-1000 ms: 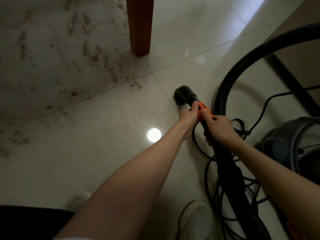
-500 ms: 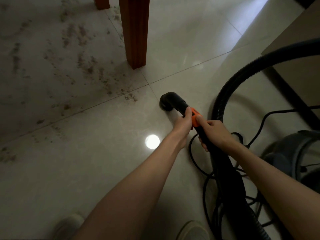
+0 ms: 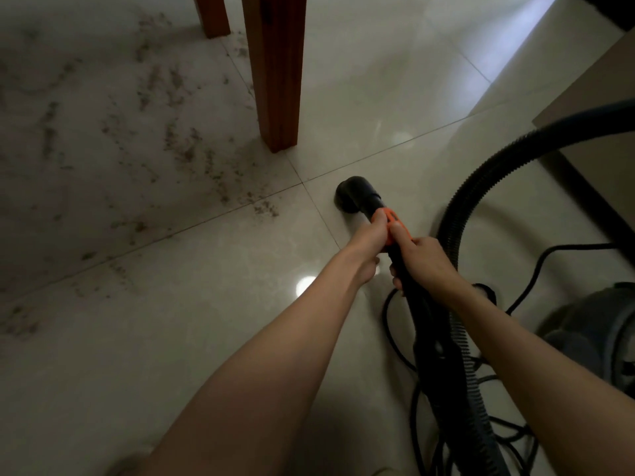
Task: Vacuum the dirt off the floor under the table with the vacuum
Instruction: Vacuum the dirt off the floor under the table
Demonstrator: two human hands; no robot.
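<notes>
Dirt (image 3: 178,146) lies scattered in dark crumbs and streaks over the pale tiled floor (image 3: 378,80) ahead of you and to your left, thickest around and behind the nearer wooden table leg (image 3: 275,70), with a second table leg (image 3: 211,13) farther back. Your vacuum's grey canister (image 3: 598,334) sits on the floor at your right, blurred at the frame edge. From it the black ribbed hose (image 3: 488,173) arches up and over, then runs down along your right forearm. A black power cord (image 3: 536,269) loops loosely on the tiles beside the canister. You hold the black wand (image 3: 422,314) pointing forward, and its round black nozzle (image 3: 354,194) rests on a clean tile just right of the nearest crumbs, near the foot of the nearer leg. Your right hand (image 3: 426,262) is wrapped around the wand just behind the orange collar (image 3: 395,225). Your left hand (image 3: 371,238) grips that collar from the left side, touching your right hand.
</notes>
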